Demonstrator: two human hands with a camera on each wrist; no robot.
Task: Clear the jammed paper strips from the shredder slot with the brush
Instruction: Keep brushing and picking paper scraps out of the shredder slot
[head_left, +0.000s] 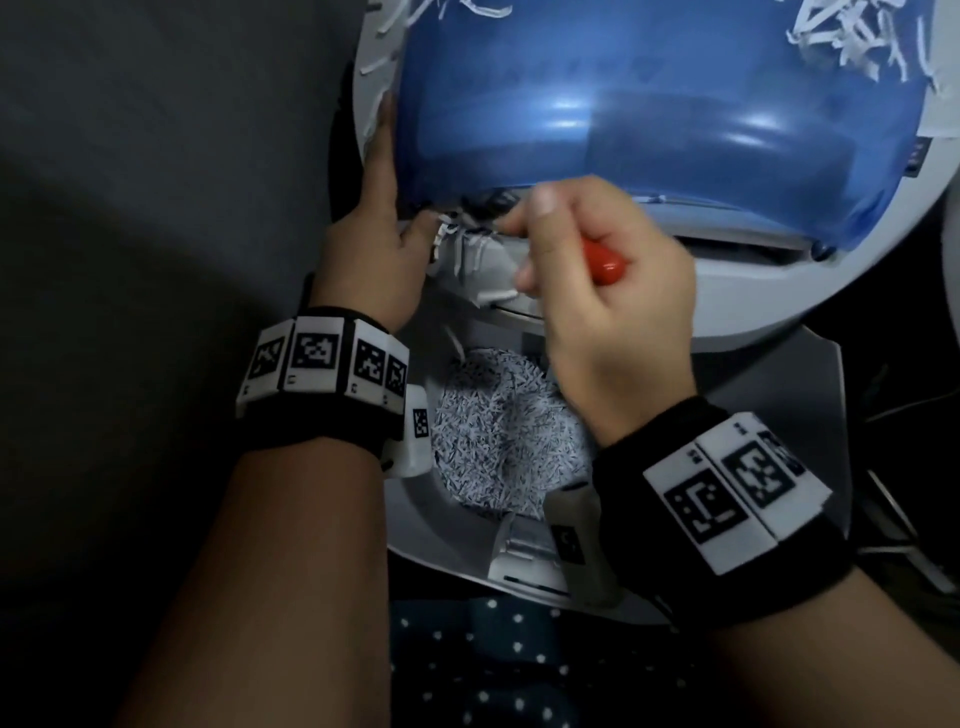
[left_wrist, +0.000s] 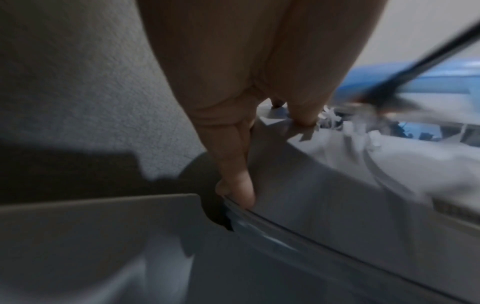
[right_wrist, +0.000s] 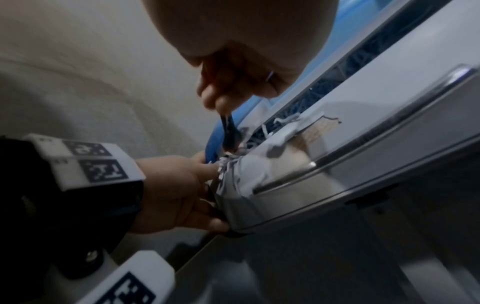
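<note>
Bristles of the brush (right_wrist: 228, 131) pinched in our right hand (head_left: 597, 306) meet strips (head_left: 457, 244) at the slot's (right_wrist: 324, 98) left end, beside our left hand (head_left: 374, 249) gripping the shredder (right_wrist: 337, 174).

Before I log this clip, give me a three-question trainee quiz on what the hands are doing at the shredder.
1. True or false: the right hand grips the red-handled brush.
2. What does the left hand hold? A) shredder head B) shredded paper pile C) nothing
3. Fill in: the bristles work at the jammed paper strips in the ____.

Key: 1 true; 2 A; 3 slot.
</note>
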